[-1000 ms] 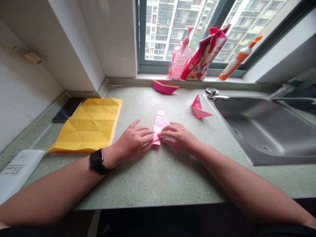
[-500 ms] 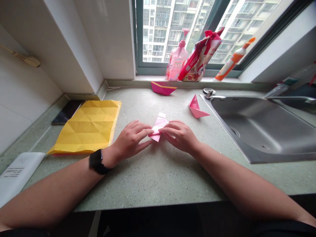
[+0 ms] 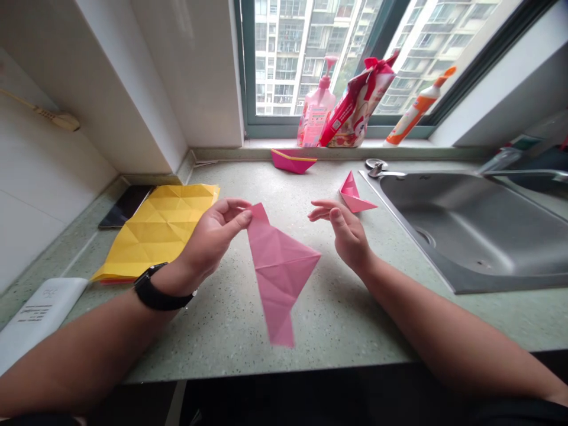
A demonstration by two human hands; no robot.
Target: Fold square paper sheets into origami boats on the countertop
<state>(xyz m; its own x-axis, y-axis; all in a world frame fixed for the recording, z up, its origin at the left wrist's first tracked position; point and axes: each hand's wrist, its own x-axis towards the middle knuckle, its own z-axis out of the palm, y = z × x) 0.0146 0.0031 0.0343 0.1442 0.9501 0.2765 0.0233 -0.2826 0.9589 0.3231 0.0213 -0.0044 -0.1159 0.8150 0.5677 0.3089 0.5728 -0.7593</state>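
Observation:
Between thumb and fingers, my left hand [image 3: 217,231] pinches one corner of a creased pink sheet of origami paper [image 3: 281,266]. The paper is partly folded, with a point facing right and a narrow end hanging toward the counter's front edge. My right hand [image 3: 344,231] is apart from it on the right, empty, its fingers loosely extended and thumb raised. Just behind that hand sits a pink folded paper boat [image 3: 355,195]. Farther back, near the window ledge, lies a magenta paper boat [image 3: 293,161] with a yellow edge.
Creased yellow paper [image 3: 164,222] lies at left, partly over a dark phone-like slab [image 3: 124,207]. A white power bank [image 3: 42,319] is nearer. The steel sink [image 3: 479,236] borders the right. A pink pump bottle [image 3: 317,112], red bag [image 3: 359,106] and orange-white bottle [image 3: 415,112] stand on the sill.
The small folded pink paper held by both hands on the counter is now opened out and lifted in my left hand. My right hand has let go and moved right.

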